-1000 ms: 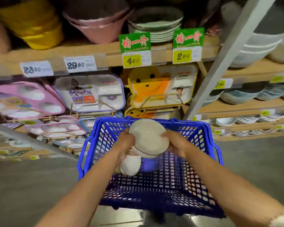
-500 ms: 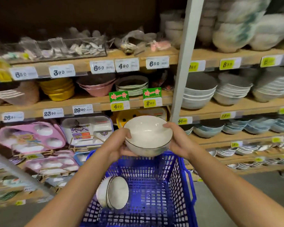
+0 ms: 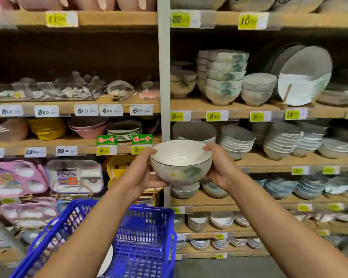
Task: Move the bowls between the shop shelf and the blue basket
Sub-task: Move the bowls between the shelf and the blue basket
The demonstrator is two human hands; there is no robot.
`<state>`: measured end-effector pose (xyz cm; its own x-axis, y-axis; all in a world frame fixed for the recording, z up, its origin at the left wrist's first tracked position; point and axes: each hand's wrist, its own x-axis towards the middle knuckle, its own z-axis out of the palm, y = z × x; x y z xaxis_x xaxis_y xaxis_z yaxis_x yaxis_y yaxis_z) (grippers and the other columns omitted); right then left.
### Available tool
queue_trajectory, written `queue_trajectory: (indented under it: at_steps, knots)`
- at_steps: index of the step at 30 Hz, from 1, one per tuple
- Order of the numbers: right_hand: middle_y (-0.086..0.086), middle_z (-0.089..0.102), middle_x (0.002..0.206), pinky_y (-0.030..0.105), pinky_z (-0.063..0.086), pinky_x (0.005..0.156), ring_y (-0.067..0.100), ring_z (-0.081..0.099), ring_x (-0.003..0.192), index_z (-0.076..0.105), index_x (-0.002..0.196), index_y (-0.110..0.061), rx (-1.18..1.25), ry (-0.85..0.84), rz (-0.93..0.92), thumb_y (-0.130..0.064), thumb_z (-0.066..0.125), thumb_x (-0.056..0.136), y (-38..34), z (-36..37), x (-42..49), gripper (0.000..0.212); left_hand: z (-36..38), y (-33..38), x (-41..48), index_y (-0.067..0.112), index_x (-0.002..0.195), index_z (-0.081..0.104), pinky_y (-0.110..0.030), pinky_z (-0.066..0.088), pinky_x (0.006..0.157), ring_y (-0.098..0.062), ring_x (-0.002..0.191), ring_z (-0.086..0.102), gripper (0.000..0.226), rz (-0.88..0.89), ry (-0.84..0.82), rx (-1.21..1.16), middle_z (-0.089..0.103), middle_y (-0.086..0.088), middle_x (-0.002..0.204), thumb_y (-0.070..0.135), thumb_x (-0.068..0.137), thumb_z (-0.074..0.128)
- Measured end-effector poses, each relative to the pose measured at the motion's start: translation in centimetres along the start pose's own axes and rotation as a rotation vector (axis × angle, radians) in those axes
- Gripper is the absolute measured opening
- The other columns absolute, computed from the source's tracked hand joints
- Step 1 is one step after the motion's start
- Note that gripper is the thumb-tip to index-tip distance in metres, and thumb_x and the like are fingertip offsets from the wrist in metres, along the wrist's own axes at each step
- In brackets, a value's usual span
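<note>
Low left: blue basket (image 3: 147, 239), with a pale curve (image 3: 107, 261) inside, likely one more piece left to shift. Gripping the bowl (image 3: 181, 165) from either side: left hand (image 3: 142, 174) and right hand (image 3: 219, 167), fingers curled round its walls. Held upright in mid-air above the basket, not yet on the shop shelf (image 3: 191, 103). Seemingly mid-transfer. Versus half a second ago: carried higher, clear of the basket, nearer the matching stack (image 3: 224, 77).

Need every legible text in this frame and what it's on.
"3 90", "6 50", "4 90", "6 50": upper white tags, left shelf edge.
"23 90", "29 90": lower white tags, the shelf below.
"均一价": green sign.
"4 90": yellow tag beneath that sign.
Other yellow tags: too blurred to read.
bowl: no text visible.
</note>
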<state>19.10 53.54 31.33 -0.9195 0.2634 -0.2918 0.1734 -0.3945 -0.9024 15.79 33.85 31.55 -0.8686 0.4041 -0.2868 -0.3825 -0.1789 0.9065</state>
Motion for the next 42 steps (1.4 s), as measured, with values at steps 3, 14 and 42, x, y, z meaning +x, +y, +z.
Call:
queue_trajectory:
  at_steps: [3, 14, 42]
  knots:
    - [0.010, 0.070, 0.089, 0.047, 0.058, 0.060, 0.033, 0.065, 0.085, 0.058, 0.098, -0.018, -0.014, 0.017, -0.058, -0.021, 0.043, 0.086, -3.1, -1.6, -0.9, 0.019, 3.5, 0.3, -0.3, 0.020, 0.127, 0.051, -0.039, 0.058, 0.057, -0.032, 0.082, 0.073, 0.038, 0.098, 0.015, -0.008, 0.063, -0.012, 0.121, 0.037, 0.094, 0.043]
    - [0.012, 0.069, 0.099, 0.045, 0.056, 0.081, 0.029, 0.065, 0.089, 0.058, 0.105, -0.015, 0.028, 0.026, -0.202, -0.023, 0.044, 0.087, -12.8, -0.8, -0.1, 0.024, 10.5, 5.9, 0.8, 0.031, 0.119, 0.056, -0.044, 0.059, 0.067, -0.026, 0.096, 0.070, 0.031, 0.434, 0.048, -0.063, 0.062, -0.005, 0.120, 0.041, 0.091, 0.048]
    - [0.018, 0.064, 0.122, 0.049, 0.043, 0.103, 0.034, 0.058, 0.117, 0.058, 0.119, -0.007, 0.065, -0.116, -0.481, -0.024, 0.053, 0.082, -21.3, 4.7, 16.7, 0.042, 14.3, 12.4, 19.3, 0.049, 0.150, 0.005, -0.043, 0.021, 0.119, -0.009, 0.142, 0.029, 0.067, 0.780, 0.108, -0.143, 0.024, 0.013, 0.158, 0.058, 0.091, 0.036]
